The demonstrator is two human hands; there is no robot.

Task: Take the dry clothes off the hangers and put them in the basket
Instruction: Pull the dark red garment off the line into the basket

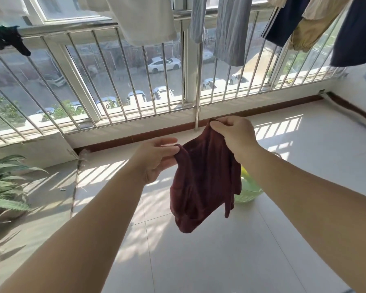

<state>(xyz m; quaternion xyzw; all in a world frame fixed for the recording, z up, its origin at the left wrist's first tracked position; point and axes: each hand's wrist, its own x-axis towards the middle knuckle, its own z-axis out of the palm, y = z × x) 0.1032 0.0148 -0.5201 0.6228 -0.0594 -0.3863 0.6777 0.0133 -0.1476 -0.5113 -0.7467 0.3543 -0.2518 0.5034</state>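
Note:
A dark red garment (201, 182) hangs in the air between my hands, above the tiled floor. My left hand (156, 159) pinches its left top corner between thumb and fingers. My right hand (235, 134) pinches the right top corner, held a little higher. Behind and below the garment a pale green basket (248, 191) stands on the floor, mostly hidden by the cloth and my right forearm. Overhead more clothes hang: a white piece (144, 17), grey-blue striped trousers (230, 30), a beige garment (311, 28) and navy pieces (355, 32).
A steel window railing (114, 81) runs along the far side, with a dark cloth (6, 39) draped on its left end. A leafy potted plant (6, 187) stands at the left. A vertical steel pole (198, 85) rises near the middle. White floor tiles (199, 261) lie below.

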